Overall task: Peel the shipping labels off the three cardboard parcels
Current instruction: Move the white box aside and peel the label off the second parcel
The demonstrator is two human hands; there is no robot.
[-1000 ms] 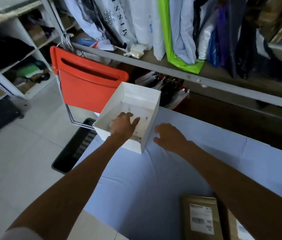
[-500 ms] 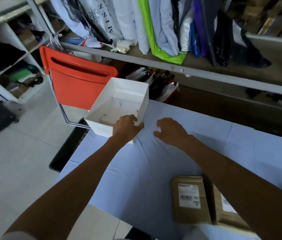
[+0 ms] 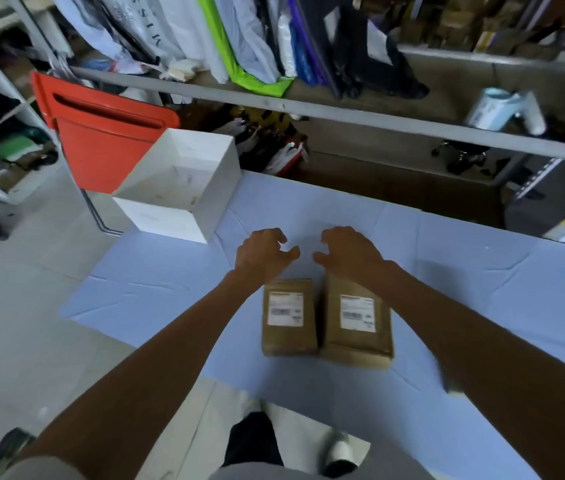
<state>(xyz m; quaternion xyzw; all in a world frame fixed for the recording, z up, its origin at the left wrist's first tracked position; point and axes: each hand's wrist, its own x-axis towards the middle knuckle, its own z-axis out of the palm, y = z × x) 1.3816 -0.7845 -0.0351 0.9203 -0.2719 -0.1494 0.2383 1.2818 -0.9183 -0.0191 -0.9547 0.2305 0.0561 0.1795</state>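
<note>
1. Parcels lie side by side near the front edge of the table (image 3: 482, 306), which is covered with a pale blue cloth. We count two in view, the left parcel (image 3: 288, 337) and the right parcel (image 3: 357, 344). Their long sides touch or nearly touch.
2. Each parcel is brown cardboard and lies flat, with a white shipping label on its upper face. The left label (image 3: 285, 310) and the right label (image 3: 357, 313) both look fully stuck down, and their print is too blurred for us to read.
3. The left hand (image 3: 262, 258) is over the cloth just beyond the left parcel. Its fingers are loosely bent, its thumb points inward, and it holds nothing. Its wrist crosses that parcel's far left corner.
4. The right hand (image 3: 350, 252) mirrors it just beyond the right parcel, fingers loosely bent and holding nothing. Its wrist hides the parcel's far edge.
5. The two thumbs point at each other with a small gap between them. We cannot tell whether the fingertips touch the cloth.
6. An open white box (image 3: 177, 188) stands on the table's far left corner, well apart from the parcels.
7. A red chair (image 3: 101, 133) stands behind the white box.
8. Beyond the table runs a grey shelf (image 3: 343, 116), and bags (image 3: 250, 39) hang above it.
9. A pale, blurred edge shows beside the right forearm, and we cannot tell what it is.
</note>
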